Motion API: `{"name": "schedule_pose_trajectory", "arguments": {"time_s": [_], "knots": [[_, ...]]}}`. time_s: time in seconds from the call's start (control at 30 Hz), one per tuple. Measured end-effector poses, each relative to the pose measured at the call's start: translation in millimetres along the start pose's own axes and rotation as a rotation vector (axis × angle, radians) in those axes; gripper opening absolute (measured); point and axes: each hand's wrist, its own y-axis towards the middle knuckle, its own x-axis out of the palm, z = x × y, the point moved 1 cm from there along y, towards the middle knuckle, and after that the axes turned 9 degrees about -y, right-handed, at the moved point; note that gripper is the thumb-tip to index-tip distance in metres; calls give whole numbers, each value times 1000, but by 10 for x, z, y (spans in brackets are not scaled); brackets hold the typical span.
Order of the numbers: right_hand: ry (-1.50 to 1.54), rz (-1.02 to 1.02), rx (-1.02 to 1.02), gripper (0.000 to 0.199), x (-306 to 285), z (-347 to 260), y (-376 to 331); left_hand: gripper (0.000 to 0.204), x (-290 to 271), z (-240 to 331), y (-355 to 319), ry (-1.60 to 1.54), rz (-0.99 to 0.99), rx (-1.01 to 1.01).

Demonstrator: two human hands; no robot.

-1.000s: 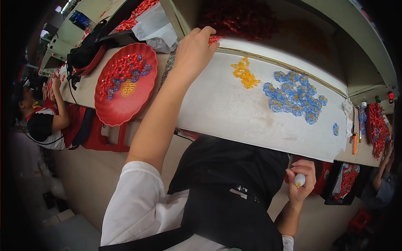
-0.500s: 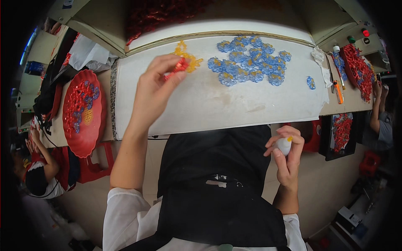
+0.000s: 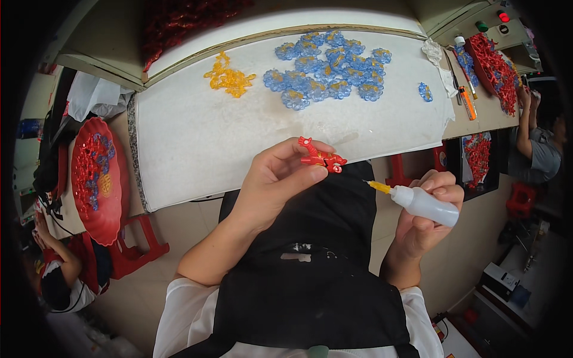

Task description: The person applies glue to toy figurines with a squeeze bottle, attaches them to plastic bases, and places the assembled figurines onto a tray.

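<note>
Between the thumb and fingers of my left hand [image 3: 276, 179] is a small red plastic figure [image 3: 325, 161], held over the near edge of the table. My right hand [image 3: 425, 221] is closed round a white squeeze bottle [image 3: 427, 204]. The bottle lies tilted, and its yellow needle tip [image 3: 378, 187] points left toward the figure, a short gap apart. Beyond my hands, translucent blue flower-shaped pieces [image 3: 327, 71] with yellow bits on them lie grouped on the white sheet. Loose yellow pieces [image 3: 228, 77] form a small pile to their left.
At left stands a red scalloped tray [image 3: 122, 197] with red and blue parts. One blue piece [image 3: 425, 92] lies apart at right, near crumpled tissue [image 3: 446, 74] and an orange-handled tool [image 3: 467, 102]. Red parts fill another tray [image 3: 486, 68]. Co-workers sit at both sides.
My left hand has come from beside the yellow pile toward me with the red figure. My right hand has turned the bottle so its tip points left. The view has shifted slightly.
</note>
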Motion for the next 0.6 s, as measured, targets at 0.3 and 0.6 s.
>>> {"name": "schedule_pose_trajectory", "arguments": {"time_s": [0.3,0.6], "knots": [[-371,-282,-395,46,74,-150,-65,27,21,-10,-67,123,-7,79],[-425,-307,-404,45,91,-159,-87,27,8,-26,-66,102,-25,99]]}}
